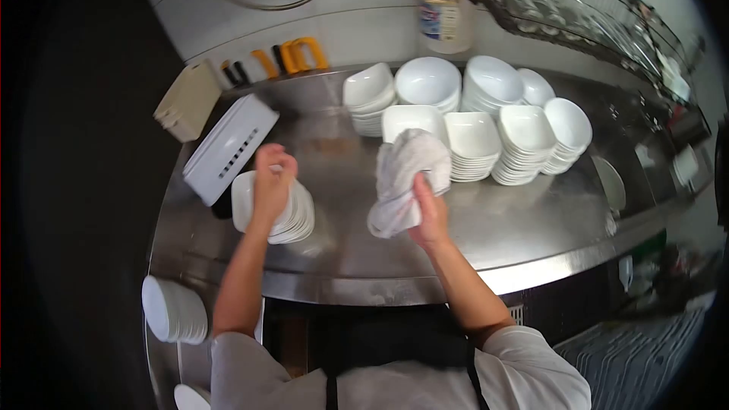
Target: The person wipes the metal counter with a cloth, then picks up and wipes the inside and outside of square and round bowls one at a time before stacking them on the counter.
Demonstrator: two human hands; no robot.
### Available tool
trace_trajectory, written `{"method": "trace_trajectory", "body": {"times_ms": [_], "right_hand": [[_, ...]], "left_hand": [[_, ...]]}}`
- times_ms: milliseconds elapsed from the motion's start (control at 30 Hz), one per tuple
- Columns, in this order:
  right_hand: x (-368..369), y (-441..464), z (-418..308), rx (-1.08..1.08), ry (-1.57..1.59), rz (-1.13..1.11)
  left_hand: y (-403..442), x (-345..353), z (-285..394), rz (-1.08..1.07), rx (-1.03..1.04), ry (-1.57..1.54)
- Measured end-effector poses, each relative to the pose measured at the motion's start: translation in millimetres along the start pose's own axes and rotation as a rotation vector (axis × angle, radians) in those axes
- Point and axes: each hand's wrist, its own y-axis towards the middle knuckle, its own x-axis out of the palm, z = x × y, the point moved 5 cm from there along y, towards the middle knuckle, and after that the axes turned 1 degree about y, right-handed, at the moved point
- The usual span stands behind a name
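White, rumpled cloth (410, 163) is bunched in the right hand's (431, 212) grip, right of the stack of glossy square dishes (298, 216). At that stack, the left hand (272, 178) has curled fingers; whether it grips anything, I cannot tell. Beyond the stack, rightward, a plastic tub's (448, 26) blue-and-white label is unreadable.

Fairly even, moderately bright light falls on the steel counter (345, 220), with strong glare along its front edge (524, 276), rightward of the right hand (431, 216). Movement softens the left hand (273, 178). Beyond the right hand, wide-angle distortion bends the wire rack (566, 39); black vignetting swallows the corners.
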Motion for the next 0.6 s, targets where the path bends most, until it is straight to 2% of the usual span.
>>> {"method": "trace_trajectory", "body": {"times_ms": [33, 67, 100, 133, 167, 233, 267, 367, 400, 500, 600], "right_hand": [[-2, 5, 0, -0.042, -0.111, -0.03], [11, 2, -11, -0.043, -0.15, -0.103], [25, -3, -22, 0.033, -0.208, -0.182], [30, -1, -18, -0.029, -0.23, -0.23], [31, 2, -15, -0.091, -0.255, -0.277], [17, 8, -29, -0.189, -0.397, -0.179], [9, 10, -35, -0.234, -0.467, -0.131], [-32, 3, -53, -0.481, -0.654, 0.421], [-34, -6, -61, -0.518, -0.63, 0.445], [-10, -22, -74, -0.688, -0.842, 0.08], [-37, -8, -61, -0.524, -0.389, 0.201]], "left_hand": [[-35, 47, 36, -0.289, -0.281, -0.522], [-63, 82, 47, -0.473, -0.462, -0.792], [-83, 115, 73, -0.601, -0.517, -1.025], [-91, 143, 76, -0.614, -0.612, -1.27], [-87, 156, 70, -0.49, -0.589, -1.177], [-74, 172, 64, -0.253, -0.534, -0.99], [-66, 173, 77, -0.205, -0.454, -1.035], [-44, 180, 89, -0.149, -0.206, -0.75], [-40, 181, 97, -0.124, -0.109, -0.645], [-46, 208, 123, -0.301, -0.141, -0.7], [-53, 237, 133, -0.864, 0.012, -0.622]]}}
